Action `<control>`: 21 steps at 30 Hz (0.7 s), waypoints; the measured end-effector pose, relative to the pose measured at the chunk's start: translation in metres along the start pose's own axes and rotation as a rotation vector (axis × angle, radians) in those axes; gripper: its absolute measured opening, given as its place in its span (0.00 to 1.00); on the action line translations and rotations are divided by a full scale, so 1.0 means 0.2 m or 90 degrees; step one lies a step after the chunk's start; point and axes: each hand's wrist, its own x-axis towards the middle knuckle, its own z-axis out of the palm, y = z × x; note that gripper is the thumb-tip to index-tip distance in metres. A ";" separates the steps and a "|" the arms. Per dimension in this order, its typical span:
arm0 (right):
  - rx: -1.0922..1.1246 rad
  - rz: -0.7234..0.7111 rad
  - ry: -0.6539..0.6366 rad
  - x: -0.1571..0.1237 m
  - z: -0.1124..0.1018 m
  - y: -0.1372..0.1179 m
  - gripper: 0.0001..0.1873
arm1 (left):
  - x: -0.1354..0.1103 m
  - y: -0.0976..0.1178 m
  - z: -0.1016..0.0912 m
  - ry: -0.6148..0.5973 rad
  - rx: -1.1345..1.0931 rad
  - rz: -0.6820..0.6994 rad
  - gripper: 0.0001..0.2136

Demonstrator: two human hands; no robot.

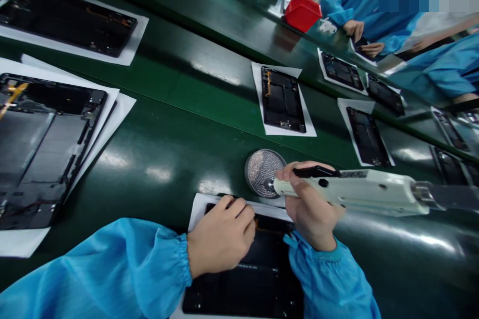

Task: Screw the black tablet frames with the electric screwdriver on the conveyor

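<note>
My right hand (314, 209) is wrapped round a white electric screwdriver (366, 189) with a black lever. The tool lies nearly level, its tip over a round dish (264, 172) of small metal screws. Below it, an opened black tablet housing (247, 284) lies on white paper in front of me. My left hand (224, 234) rests on the housing's upper left part with bent fingers; its fingertips are hidden, so whatever they may hold does not show.
On the left lie more opened tablet housings on paper, a large one (45, 144) and another (71, 20) behind. A further housing (283, 99) sits on the green bench (168, 134). Beyond it are a red bin (303, 12) and a co-worker's hands (361, 40).
</note>
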 end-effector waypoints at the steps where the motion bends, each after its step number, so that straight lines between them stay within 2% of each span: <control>1: -0.005 0.004 -0.001 0.00 0.00 0.00 0.09 | 0.00 0.00 0.00 0.004 -0.001 -0.001 0.11; 6: 0.012 -0.026 -0.020 -0.03 -0.03 -0.07 0.11 | 0.00 -0.01 0.01 0.058 -0.026 -0.028 0.09; 9: 0.043 -0.061 -0.092 -0.10 -0.06 -0.14 0.12 | 0.01 -0.01 0.02 0.080 -0.039 -0.049 0.08; 14: -0.006 -0.020 -0.210 -0.22 -0.10 -0.16 0.13 | 0.01 -0.01 0.01 0.073 -0.037 -0.057 0.08; 21: -0.019 0.008 -0.172 -0.24 -0.08 -0.08 0.12 | 0.01 -0.01 0.01 0.076 -0.036 -0.058 0.08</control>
